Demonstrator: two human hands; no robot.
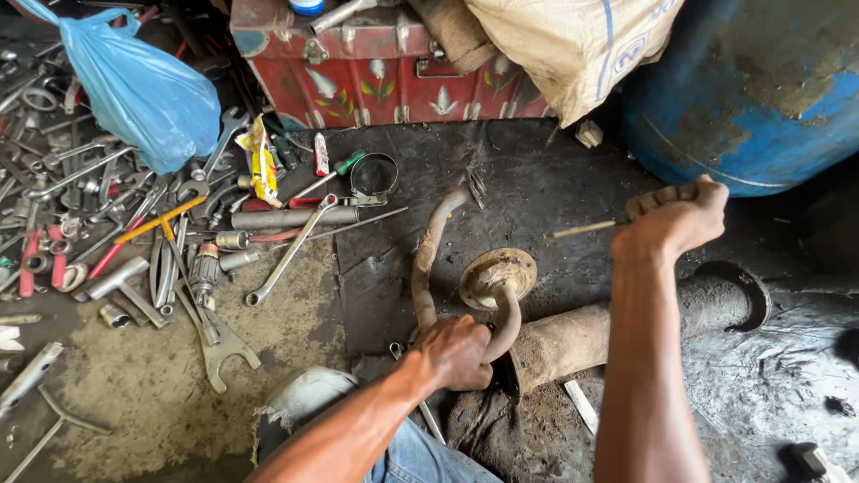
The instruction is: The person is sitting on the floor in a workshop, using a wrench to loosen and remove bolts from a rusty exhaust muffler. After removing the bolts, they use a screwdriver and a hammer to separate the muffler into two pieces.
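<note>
My left hand (pixel 458 351) grips the lower bend of a rusty curved exhaust pipe (pixel 428 252) on the dirty floor. A second bent pipe with a round rusty flange (pixel 497 275) joins a rusty cylindrical muffler (pixel 591 333) lying to the right. My right hand (pixel 676 217) is raised above the muffler and closed around the handle of a thin yellowish rod tool (pixel 582 229) that points left toward the flange.
Many spanners, sockets and loose tools (pixel 134 233) cover the floor at left. A blue plastic bag (pixel 143 89) lies over them. A red painted metal box (pixel 376 72) stands at the back, with a tan sack (pixel 573 45) and a blue drum (pixel 761 89) at right.
</note>
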